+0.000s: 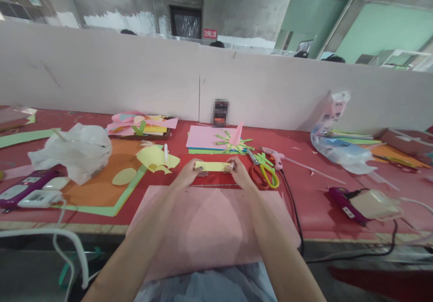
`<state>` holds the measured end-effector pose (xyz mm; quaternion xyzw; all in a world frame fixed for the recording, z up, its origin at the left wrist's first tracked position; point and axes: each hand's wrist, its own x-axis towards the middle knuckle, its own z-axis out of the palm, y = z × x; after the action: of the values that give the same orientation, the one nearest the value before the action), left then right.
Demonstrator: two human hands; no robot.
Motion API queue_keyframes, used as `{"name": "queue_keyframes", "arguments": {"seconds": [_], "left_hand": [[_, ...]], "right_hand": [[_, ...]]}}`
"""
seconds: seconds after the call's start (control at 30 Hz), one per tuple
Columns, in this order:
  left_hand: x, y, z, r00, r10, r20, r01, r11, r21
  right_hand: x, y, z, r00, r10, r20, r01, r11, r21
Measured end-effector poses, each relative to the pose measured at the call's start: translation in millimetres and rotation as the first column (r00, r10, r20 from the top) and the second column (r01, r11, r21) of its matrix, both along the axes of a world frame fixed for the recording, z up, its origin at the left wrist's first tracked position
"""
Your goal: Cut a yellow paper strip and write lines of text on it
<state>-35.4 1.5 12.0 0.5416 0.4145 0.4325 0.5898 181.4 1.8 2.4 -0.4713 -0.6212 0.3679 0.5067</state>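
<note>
A short yellow paper strip is stretched between my two hands, just above a red sheet. My left hand pinches its left end between thumb and fingers. Its right end is gripped by my right hand, where a small whitish bit also shows at the fingertips, too small to name. Behind the strip, a pink paper cone stands amid green paper strips fanned out like rays. Scissors with red and yellow handles lie to the right of my right hand.
A pink glue gun with a black cord lies beyond the scissors. On the left are yellow paper offcuts, an orange sheet and a crumpled white plastic bag. Purple power strips sit on both sides. A white partition closes the back.
</note>
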Motion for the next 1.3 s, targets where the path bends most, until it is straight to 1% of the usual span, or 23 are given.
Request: {"name": "queue_keyframes", "arguments": {"seconds": [0.13,0.23,0.33,0.4,0.53,0.73,0.93,1.0,1.17,1.23,1.3], "left_hand": [[-0.3,1.0,-1.2,1.0,0.006,0.009,-0.006,1.0,-0.001],[-0.5,1.6,-1.3,1.0,0.004,0.004,-0.004,1.0,-0.016],[-0.3,1.4,-0.8,1.0,0.007,0.002,-0.007,1.0,-0.021],[-0.1,1.1,-0.5,1.0,0.01,0.004,-0.01,1.0,-0.017],[0.3,0.4,0.3,1.0,0.0,0.01,0.0,1.0,-0.014],[0.3,-0.3,1.5,1.0,0.01,0.008,-0.01,1.0,-0.015],[0.0,-0.1,0.8,1.0,0.005,0.017,-0.005,1.0,-0.012],[0.0,0.0,1.1,1.0,0.005,0.011,-0.005,1.0,-0.019],[0.7,-0.6,2.9,1.0,0.008,0.01,-0.008,1.0,-0.018],[0.8,-1.2,3.5,1.0,0.012,0.014,-0.012,1.0,-0.02],[0.7,-1.4,3.7,1.0,0.012,0.013,-0.011,1.0,-0.022]], "right_hand": [[-1.0,-0.3,0.7,1.0,-0.017,-0.024,0.016,0.999,-0.045],[-1.9,-1.5,1.6,1.0,-0.024,-0.015,0.023,0.999,-0.026],[-1.9,-2.3,1.1,0.999,-0.034,0.006,0.034,0.999,-0.039],[-1.3,-2.0,-0.1,1.0,-0.022,0.014,0.022,0.999,-0.041],[-0.3,-1.1,-1.1,1.0,0.01,0.018,-0.01,1.0,0.001],[-2.3,-4.8,4.3,0.999,-0.024,0.043,0.025,0.999,-0.025],[-2.6,-0.4,-1.6,0.997,0.032,-0.07,-0.035,0.999,-0.041],[-2.4,0.7,-2.1,0.996,0.028,-0.083,-0.033,0.998,-0.054],[-2.7,-2.8,3.6,0.999,-0.031,-0.007,0.031,0.997,-0.064],[-2.7,-4.2,4.6,1.0,-0.025,0.01,0.026,0.997,-0.07],[-2.5,-4.0,3.3,1.0,-0.001,-0.012,0.0,0.998,-0.062]]}}
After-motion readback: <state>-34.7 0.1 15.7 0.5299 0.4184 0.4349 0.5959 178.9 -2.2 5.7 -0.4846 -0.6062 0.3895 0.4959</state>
